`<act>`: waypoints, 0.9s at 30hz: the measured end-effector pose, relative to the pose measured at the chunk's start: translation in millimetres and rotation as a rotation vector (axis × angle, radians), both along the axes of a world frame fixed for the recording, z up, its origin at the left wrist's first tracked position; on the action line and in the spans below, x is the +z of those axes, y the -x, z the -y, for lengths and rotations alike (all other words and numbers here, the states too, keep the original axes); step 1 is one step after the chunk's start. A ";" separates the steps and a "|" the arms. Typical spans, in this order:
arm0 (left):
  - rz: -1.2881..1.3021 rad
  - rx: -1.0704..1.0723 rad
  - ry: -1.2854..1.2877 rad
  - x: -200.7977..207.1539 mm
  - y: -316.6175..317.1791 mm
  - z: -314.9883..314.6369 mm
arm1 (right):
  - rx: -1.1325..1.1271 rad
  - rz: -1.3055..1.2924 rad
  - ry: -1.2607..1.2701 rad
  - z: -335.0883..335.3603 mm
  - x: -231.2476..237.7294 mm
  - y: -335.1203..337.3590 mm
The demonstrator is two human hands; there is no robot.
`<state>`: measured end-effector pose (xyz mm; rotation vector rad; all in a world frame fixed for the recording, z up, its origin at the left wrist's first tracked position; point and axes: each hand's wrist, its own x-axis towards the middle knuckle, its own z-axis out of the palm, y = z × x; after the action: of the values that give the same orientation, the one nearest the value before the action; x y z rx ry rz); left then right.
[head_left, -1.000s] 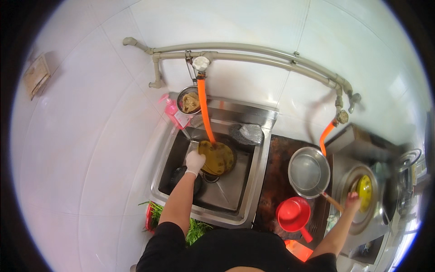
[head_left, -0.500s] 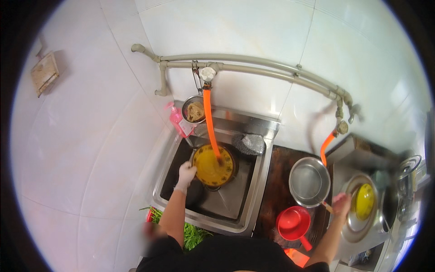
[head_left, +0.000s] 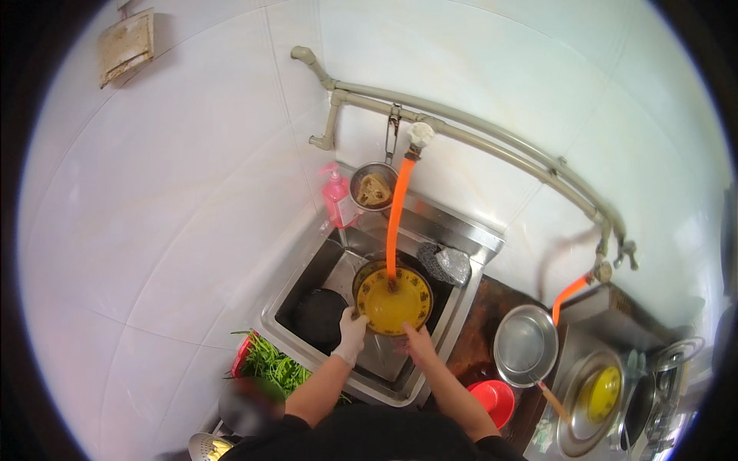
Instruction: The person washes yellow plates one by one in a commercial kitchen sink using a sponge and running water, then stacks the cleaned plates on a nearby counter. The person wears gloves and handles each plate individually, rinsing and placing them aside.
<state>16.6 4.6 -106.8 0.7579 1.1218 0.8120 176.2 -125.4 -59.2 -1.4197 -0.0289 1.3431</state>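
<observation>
A yellow bowl (head_left: 394, 311) with a dark-patterned rim sits over the steel sink, and water seems to lie in it. The end of an orange hose (head_left: 397, 223) hangs into the bowl. My left hand (head_left: 353, 336), in a pale glove, grips the bowl's near left rim. At the near right rim my bare right hand (head_left: 416, 343) is closed on the bowl, its fingers partly under the edge. Beneath the bowl, a dark pot or pan rim partly shows. A black round pan (head_left: 319, 315) lies in the sink to the left.
The sink rim (head_left: 269, 319) surrounds these. Behind stand a pink pump bottle (head_left: 338, 201), a hanging strainer (head_left: 373, 188) and scouring pads (head_left: 446, 265). Rightward are a saucepan (head_left: 526, 346), a red dipper (head_left: 493, 401) and a steel basin (head_left: 573, 419) holding another yellow bowl (head_left: 603, 393). Greens (head_left: 273, 365) lie front left.
My right hand has come from beside the saucepan handle and steel basin to the yellow bowl. My left hand stays at the bowl's rim. The whole view has shifted and turned.
</observation>
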 end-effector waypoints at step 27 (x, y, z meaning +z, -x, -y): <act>-0.857 -0.134 -0.871 44.0 27.9 -38.2 | 0.290 0.188 -0.114 -118.0 -15.2 -40.9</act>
<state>-11.3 42.8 -62.8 2.0205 1.4242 0.8769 217.1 -7.3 -74.4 -1.4795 -0.4441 1.4113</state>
